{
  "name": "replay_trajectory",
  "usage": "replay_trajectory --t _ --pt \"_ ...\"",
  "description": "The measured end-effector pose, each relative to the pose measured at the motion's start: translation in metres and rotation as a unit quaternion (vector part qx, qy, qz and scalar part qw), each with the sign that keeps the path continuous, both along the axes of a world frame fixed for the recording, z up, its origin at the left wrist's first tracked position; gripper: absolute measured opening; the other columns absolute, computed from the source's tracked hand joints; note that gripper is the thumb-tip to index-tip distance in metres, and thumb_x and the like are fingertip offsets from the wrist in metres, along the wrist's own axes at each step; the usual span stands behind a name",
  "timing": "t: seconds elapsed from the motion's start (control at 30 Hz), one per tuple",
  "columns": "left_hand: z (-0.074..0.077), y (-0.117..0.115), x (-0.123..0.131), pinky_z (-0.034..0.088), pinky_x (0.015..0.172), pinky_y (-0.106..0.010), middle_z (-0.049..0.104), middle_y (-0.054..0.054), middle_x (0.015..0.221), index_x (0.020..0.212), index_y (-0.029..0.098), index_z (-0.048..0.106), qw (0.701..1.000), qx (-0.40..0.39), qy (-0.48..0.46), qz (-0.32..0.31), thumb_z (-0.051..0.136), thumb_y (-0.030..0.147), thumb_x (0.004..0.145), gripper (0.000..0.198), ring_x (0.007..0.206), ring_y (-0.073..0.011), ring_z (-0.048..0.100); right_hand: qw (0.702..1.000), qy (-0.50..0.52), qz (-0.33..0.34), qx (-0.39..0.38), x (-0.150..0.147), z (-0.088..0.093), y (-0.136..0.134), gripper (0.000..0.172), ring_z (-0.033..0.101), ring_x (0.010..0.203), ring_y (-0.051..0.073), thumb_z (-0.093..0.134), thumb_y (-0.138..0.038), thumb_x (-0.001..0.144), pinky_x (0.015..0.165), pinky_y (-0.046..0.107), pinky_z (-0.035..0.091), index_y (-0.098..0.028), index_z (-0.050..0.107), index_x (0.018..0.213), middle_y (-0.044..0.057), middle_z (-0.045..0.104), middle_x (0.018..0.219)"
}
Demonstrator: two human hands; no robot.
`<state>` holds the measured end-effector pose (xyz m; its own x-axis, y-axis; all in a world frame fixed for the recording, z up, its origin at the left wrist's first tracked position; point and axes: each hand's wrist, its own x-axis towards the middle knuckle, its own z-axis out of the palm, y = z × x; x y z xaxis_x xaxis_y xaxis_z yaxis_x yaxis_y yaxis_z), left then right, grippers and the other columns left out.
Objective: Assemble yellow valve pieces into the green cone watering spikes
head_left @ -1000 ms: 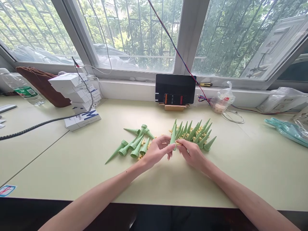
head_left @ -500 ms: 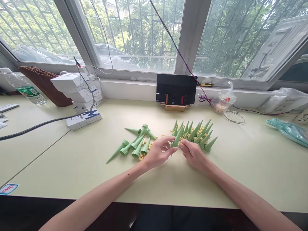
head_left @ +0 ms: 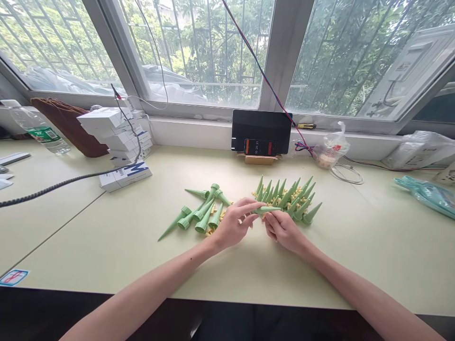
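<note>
Between my hands lies a green plastic spike, nearly level, its tip pointing right. My left hand grips its wide end with the fingers. My right hand is pinched just below the spike; a small yellow bit shows at its fingertips, mostly hidden. Left of my left hand is a loose pile of green spikes with ribbed caps, some yellow pieces among them. Beyond my right hand, several green spikes stand upright in a group with yellow pieces between them.
A black tablet with a phone leans at the window sill. White boxes and a bottle are at the left. A knotted plastic bag, a cable and a teal pouch lie at the right.
The green spike in my left hand has tilted from near upright to almost level, tip to the right. My right hand has shifted slightly, its fingers now below the spike.
</note>
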<state>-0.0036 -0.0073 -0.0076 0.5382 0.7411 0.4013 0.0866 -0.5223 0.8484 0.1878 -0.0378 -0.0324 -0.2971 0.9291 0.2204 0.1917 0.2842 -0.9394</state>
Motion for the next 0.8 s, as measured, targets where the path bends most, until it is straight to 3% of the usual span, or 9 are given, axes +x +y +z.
replay_trajectory --t 0.33,0.8 --pt "-0.001 -0.001 0.001 0.055 0.059 -0.024 0.061 -0.008 0.107 0.119 0.022 0.064 0.999 0.0 0.013 0.039 0.054 0.027 0.094 0.027 0.071 -0.0112 0.058 1.0 0.015 -0.011 0.013 0.001 0.008 0.002 0.032 0.037 0.043 0.009 0.041 -0.044 0.102 0.043 0.024 0.035 -0.02 0.05 0.083 -0.007 0.039 0.057" --pt "0.005 -0.005 0.001 0.044 0.048 -0.021 0.061 -0.004 0.095 0.108 0.018 0.062 0.985 -0.148 -0.009 0.085 0.067 0.043 0.086 0.034 0.054 -0.0061 0.052 0.983 -0.089 -0.09 0.137 0.003 0.011 0.001 0.021 0.05 0.054 0.012 0.053 -0.037 0.098 0.051 0.025 0.04 -0.018 0.057 0.105 -0.001 0.054 0.072"
